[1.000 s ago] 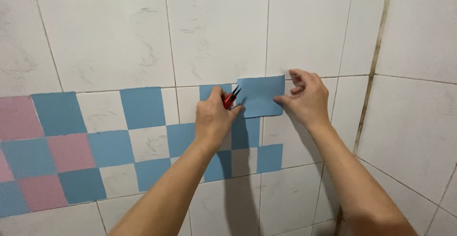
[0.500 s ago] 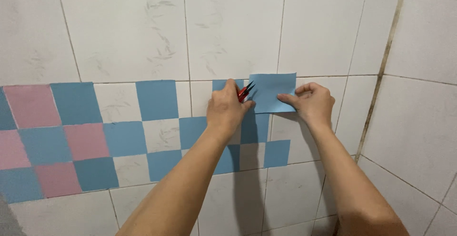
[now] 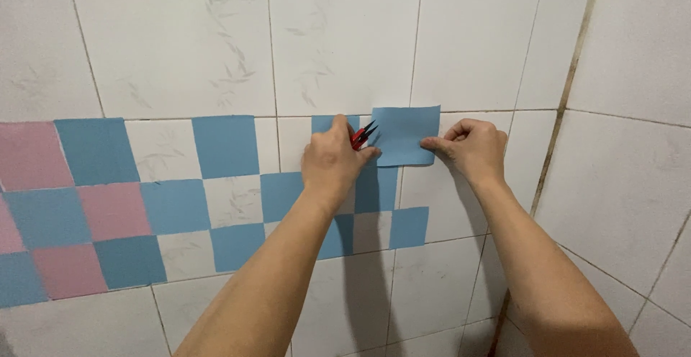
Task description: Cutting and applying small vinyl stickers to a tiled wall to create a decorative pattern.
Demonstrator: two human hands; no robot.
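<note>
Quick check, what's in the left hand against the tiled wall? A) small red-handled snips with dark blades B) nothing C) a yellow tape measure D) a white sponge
A: the left hand grips small red-handled snips, their dark blades pointing at the loose blue square sheet that the right hand pinches at its lower right edge against the white tiled wall.

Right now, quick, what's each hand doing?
Left hand: closed, holding red snips against the blue sheet.
Right hand: closed, pinching the sheet's right edge against the wall.
</note>
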